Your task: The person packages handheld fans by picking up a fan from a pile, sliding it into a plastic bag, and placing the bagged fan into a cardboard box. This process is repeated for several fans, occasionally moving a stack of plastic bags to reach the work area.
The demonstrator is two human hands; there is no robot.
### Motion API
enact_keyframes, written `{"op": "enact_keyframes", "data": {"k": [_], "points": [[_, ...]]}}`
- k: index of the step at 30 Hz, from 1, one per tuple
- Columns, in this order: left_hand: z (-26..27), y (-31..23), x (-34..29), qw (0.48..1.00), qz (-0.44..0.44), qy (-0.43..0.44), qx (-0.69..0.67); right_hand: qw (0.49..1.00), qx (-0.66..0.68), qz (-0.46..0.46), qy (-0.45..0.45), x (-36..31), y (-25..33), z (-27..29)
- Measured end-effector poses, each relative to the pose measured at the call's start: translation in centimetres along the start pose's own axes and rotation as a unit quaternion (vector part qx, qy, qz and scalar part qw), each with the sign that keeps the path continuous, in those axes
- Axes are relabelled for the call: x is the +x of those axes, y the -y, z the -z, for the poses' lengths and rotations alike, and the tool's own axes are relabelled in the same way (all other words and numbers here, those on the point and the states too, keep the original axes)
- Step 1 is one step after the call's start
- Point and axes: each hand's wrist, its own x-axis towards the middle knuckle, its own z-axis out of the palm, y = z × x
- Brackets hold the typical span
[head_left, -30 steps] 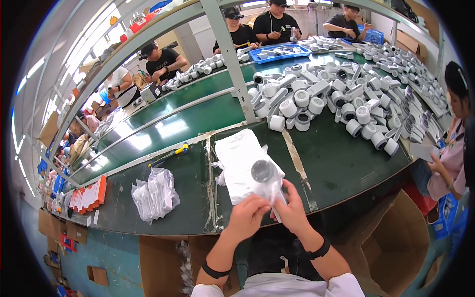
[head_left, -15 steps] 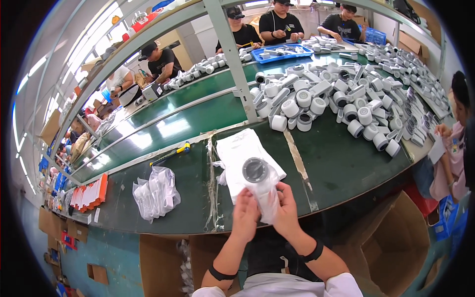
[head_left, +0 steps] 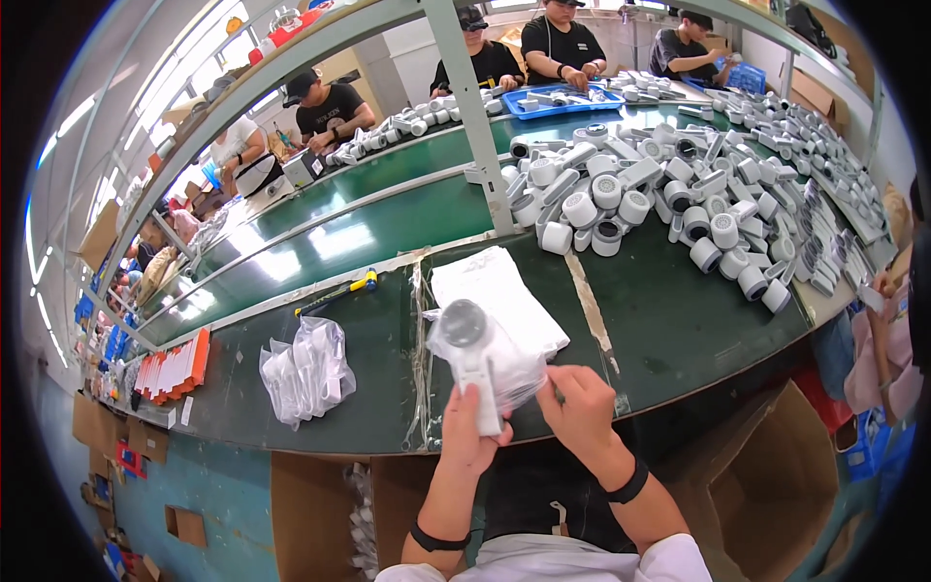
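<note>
A white device with a long handle and a round grey-faced head (head_left: 482, 380) is tilted over the table's front edge. My left hand (head_left: 469, 436) is closed around the lower handle. A clear plastic bag (head_left: 524, 376) hangs about the device and spreads to its right. At that side my right hand (head_left: 582, 407) is closed, pinching the bag's edge between thumb and fingers. Beneath and beyond them lies a flat stack of white plastic bags (head_left: 509, 291). Left of my hands, several bagged devices (head_left: 308, 373) lie together on the table.
A large heap of unbagged devices (head_left: 630, 199) covers the back right. A yellow-and-black tool (head_left: 337, 293) and an orange-and-white stack (head_left: 175, 369) lie leftward. Open cardboard boxes (head_left: 776, 466) stand below the table. Across the belt, people work around a blue tray (head_left: 529, 111).
The device has shifted left, and its handle now shows in my left hand. My right hand has moved rightward off the device, drawing the bag out to the side.
</note>
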Motion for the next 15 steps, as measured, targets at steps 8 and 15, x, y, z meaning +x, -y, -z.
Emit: {"op": "enact_keyframes", "data": {"k": [8, 15], "points": [[1.4, -0.5, 0.4, 0.998, -0.057, 0.001, 0.032, 0.990, 0.116, -0.059, 0.051, -2.9, 2.2, 0.7], [-0.4, 0.3, -0.3, 0.999, -0.037, 0.030, -0.024, 0.914, 0.267, -0.282, 0.120, -1.3, 2.3, -1.1]]}}
